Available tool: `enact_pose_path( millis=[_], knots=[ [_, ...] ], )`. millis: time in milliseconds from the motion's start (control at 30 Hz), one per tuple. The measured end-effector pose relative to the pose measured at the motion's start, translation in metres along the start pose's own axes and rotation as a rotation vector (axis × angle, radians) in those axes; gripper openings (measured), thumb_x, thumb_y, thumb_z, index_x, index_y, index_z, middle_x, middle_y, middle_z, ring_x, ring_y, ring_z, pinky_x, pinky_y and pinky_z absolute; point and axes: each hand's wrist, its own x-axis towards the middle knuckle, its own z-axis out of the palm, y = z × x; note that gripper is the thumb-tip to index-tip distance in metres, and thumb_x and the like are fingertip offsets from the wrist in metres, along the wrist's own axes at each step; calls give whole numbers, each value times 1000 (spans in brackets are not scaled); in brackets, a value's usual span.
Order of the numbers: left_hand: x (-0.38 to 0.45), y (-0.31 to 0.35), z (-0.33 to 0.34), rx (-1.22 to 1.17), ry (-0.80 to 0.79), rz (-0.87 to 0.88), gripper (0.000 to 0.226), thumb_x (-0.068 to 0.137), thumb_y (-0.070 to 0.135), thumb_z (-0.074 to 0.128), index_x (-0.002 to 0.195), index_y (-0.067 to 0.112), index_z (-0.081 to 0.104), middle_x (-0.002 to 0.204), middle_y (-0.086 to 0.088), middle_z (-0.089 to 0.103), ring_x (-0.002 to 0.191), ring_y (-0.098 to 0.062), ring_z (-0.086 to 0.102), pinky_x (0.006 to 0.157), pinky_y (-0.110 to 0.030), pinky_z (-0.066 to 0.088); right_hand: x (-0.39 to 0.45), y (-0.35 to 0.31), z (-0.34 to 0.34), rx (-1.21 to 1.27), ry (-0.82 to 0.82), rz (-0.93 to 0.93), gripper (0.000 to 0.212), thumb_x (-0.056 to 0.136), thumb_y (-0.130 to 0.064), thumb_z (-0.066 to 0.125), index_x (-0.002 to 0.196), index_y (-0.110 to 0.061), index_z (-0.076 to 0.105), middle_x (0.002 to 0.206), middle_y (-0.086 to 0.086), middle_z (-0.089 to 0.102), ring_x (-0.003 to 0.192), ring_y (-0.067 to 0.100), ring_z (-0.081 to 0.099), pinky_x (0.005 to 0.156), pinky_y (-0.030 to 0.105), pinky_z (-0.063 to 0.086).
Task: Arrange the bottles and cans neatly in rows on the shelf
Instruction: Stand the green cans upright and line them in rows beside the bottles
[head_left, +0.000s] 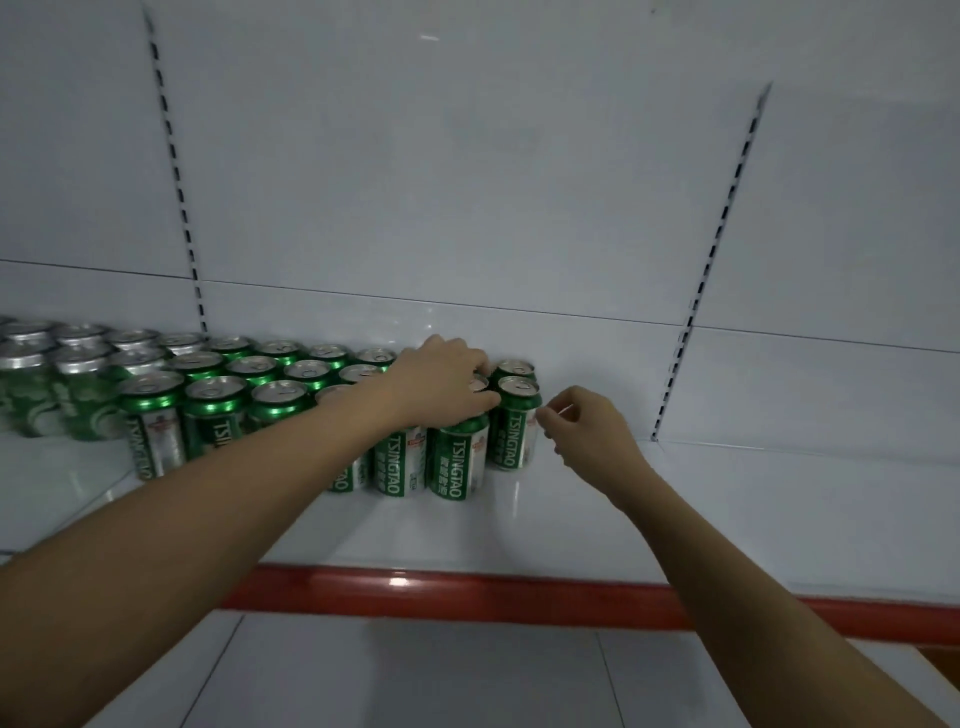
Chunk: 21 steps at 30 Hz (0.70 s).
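Squaring up rows | left hand (447, 376) grips top of upright green Tsingtao aluminium can (460, 457) | right hand (587, 426) fingers loosely curled, empty, just right of end can (517, 428), nearer it | white shelf (727, 499)

Setting: a shop, of the supermarket or convenience-store kind. Evidence recorded: a white metal gondola shelf (675, 519), its front lip trimmed with a glossy red price-strip rail (467, 592); a white panelled back wall (441, 182) divided by slotted vertical metal uprights (179, 192), by which shelf heights are set; identical green aluminium beer cans with silver tops (218, 415), printed TSINGTAO, stocked upright in close ranks several deep, as goods are displayed for sale. A further white shelf board (415, 675) is seen below.
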Motion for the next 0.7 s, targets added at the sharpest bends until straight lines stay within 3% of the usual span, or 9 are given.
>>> enact_pose_path(
  millis=[167, 267, 367, 500, 600, 700],
  knots=[
    [-56, 1, -9, 20, 80, -52, 40, 94, 56, 50, 119, 26, 62, 123, 1, 60, 117, -24, 52, 94, -43, 47, -36, -36, -1, -41, -30, -111, 25, 95, -29, 58, 82, -9, 65, 79, 10, 70, 76, 30, 68, 73, 45, 57],
    [-89, -1, -15, 27, 112, -95, 36, 94, 53, 53, 115, 26, 65, 114, 3, 61, 110, -20, 56, 88, -38, 48, -55, -54, 6, -76, -69, -170, 30, 96, -29, 58, 72, -11, 62, 69, 5, 67, 66, 22, 63, 70, 39, 54],
    [-114, -10, -21, -6, 152, -158, 31, 94, 52, 53, 108, 27, 66, 100, 7, 66, 94, -16, 61, 76, -33, 50, -67, -72, 18, -69, -132, -201, 34, 95, -28, 58, 71, -3, 62, 68, 11, 66, 61, 20, 59, 69, 35, 54],
    [-145, -28, -31, -25, 170, -257, 29, 96, 50, 52, 100, 25, 67, 88, 7, 67, 72, -10, 59, 67, -29, 48, -79, -97, 37, -70, -200, -238, 35, 94, -26, 59, 72, 2, 60, 64, 14, 55, 57, 18, 48, 58, 28, 41],
    [-168, -45, -36, -54, 153, -328, 29, 96, 49, 52, 96, 24, 66, 83, 8, 66, 72, -10, 59, 67, -30, 50, -86, -115, 55, -42, -243, -272, 37, 93, -26, 60, 80, 9, 63, 67, 21, 61, 59, 19, 51, 58, 29, 43],
    [-192, -68, -38, -75, 151, -383, 30, 96, 52, 52, 95, 26, 67, 79, 10, 65, 71, -9, 58, 64, -28, 46, -92, -136, 79, -49, -300, -314, 38, 95, -28, 58, 77, 4, 63, 65, 12, 55, 59, 20, 50, 59, 30, 43]
  ],
)
